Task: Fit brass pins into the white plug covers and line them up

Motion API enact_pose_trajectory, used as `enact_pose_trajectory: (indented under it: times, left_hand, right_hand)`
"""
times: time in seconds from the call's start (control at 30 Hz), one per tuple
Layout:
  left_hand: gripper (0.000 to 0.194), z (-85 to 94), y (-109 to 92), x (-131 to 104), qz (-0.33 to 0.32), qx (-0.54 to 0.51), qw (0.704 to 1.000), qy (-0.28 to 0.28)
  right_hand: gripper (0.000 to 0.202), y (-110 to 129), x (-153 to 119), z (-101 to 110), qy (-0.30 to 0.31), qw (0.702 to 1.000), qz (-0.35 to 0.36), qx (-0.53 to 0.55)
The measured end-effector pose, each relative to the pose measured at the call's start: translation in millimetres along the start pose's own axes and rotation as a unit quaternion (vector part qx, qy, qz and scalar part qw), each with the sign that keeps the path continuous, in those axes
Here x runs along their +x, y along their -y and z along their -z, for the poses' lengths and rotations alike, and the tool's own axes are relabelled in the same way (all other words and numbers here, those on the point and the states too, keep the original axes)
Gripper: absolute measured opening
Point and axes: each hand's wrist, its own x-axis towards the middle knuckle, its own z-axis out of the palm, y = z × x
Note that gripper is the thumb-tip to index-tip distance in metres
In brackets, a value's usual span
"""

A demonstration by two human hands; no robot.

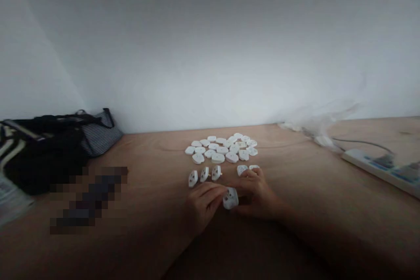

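Note:
A white plug-like piece with dark holes (pixel 230 198) is held up between my two hands near the table's front. My left hand (pixel 205 205) pinches its left edge with closed fingers. On its other side, my right hand (pixel 257 194) has fingers bent around the piece's right side. Beyond my left hand, three similar white pieces (pixel 204 174) stand in a row, two with pins showing on their right. Just behind my right fingers lie two more white pieces (pixel 242 169). Farther back several white pieces (pixel 218 158) lie flat in a cluster.
Dark bags (pixel 42 148) sit at the left, with a blurred-out dark object (pixel 92 197) nearer. A white power strip (pixel 377 169) with plugs and a cable lies at the right, beside clear plastic wrapping (pixel 323 133). A pale wall (pixel 210 52) stands behind the wooden table (pixel 151 162).

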Motion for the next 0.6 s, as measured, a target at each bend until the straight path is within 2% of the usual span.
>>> enact_pose_trajectory:
  times: [0.1,0.23,0.33,0.43,0.53,0.6]
  left_hand:
    - [0.014,-1.0,0,-1,-0.005,-0.004,1.000,0.010]
    - [0.014,-3.1,2,-2,0.021,0.011,1.000,-0.010]
    - [0.013,-3.2,4,-1,0.000,0.014,1.000,-0.010]
    - [0.017,-0.6,6,-1,-0.027,0.049,0.998,0.014]
    - [0.024,3.9,6,0,-0.032,0.095,0.993,0.057]
    - [0.031,6.9,5,0,-0.028,0.107,0.992,0.060]
  right_hand:
    - [0.045,1,0,0,-0.008,1.000,0.000,0.006]
    - [0.046,1,-1,-1,-0.008,1.000,0.005,0.008]
    - [0.050,-1,-1,-2,-0.011,1.000,0.006,0.004]
    - [0.048,-2,-2,-2,-0.018,1.000,0.000,-0.008]
    - [0.046,-4,-2,-2,-0.027,0.999,-0.004,-0.018]
    - [0.049,-5,-3,-2,-0.032,0.999,-0.006,-0.017]
